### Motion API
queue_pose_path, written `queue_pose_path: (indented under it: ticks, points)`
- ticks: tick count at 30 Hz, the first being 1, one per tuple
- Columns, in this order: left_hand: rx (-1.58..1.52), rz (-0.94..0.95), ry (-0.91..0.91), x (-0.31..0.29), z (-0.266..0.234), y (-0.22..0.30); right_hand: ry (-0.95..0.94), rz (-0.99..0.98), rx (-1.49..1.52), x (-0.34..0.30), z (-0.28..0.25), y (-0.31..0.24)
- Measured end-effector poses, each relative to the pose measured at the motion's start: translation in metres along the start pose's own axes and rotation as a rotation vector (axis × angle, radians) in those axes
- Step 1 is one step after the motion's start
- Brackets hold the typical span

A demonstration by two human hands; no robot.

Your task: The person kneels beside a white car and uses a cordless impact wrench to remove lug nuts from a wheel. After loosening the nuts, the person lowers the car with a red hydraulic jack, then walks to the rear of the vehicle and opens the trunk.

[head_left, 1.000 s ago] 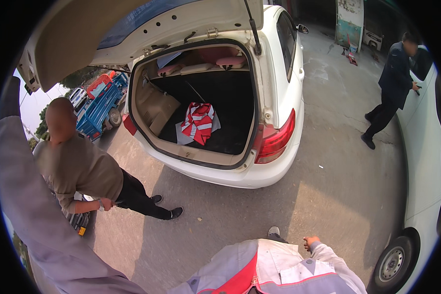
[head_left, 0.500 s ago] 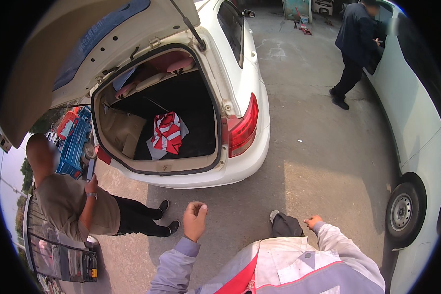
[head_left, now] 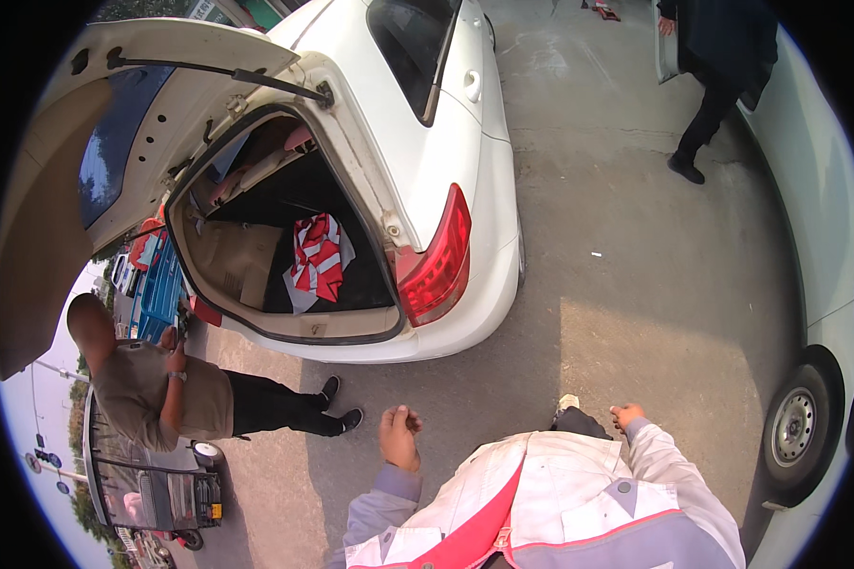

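My left hand point(head_left: 400, 438) is in front of my body at the lower middle, its fingers curled in, with nothing visible in it. Off to my right side is my right hand point(head_left: 626, 415), its fingers likewise bent and no object showing. Neither hand touches anything. Nearest ahead stands a white car point(head_left: 489, 313) with its tailgate point(head_left: 185, 104) raised. On the dark floor of its trunk point(head_left: 359, 256) lies a crumpled red cloth item with pale stripes point(head_left: 317, 256), on top of a grey sheet point(head_left: 304, 300).
A person point(head_left: 176, 394) stands at the left behind the car, hands around a phone-like object. A second white vehicle point(head_left: 807, 190) lines the right side, with a person in dark clothes point(head_left: 721, 57) by its door. A covered three-wheeler point(head_left: 152, 493) is at lower left.
My view has shifted, so the car appears more to the left. The person at the right now stands beside an open vehicle door. The person at the left has brought both hands together.
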State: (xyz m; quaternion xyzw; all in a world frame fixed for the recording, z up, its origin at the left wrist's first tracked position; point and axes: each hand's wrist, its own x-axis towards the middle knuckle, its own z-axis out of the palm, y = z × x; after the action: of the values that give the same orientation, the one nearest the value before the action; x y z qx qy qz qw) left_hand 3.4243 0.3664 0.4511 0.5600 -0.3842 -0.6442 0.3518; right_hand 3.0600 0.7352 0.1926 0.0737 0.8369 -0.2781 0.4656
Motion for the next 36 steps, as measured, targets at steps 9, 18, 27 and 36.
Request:
queue_pose_path:
  ticks: [9,18,27,36]
  points:
    - [0.159,0.115,-0.462,0.011,0.232,0.026,0.150,0.014,0.189,0.042,-0.114,-0.057]
    - [0.016,-0.035,-0.436,0.121,0.375,0.017,0.106,0.002,0.021,0.128,-0.137,-0.117]
    - [-0.042,-0.086,-0.490,0.275,0.598,0.071,0.327,0.118,0.077,0.205,-0.292,-0.262]
    - [-0.055,0.027,-0.566,0.410,0.808,0.143,0.268,0.326,0.331,0.277,-0.321,-0.363]
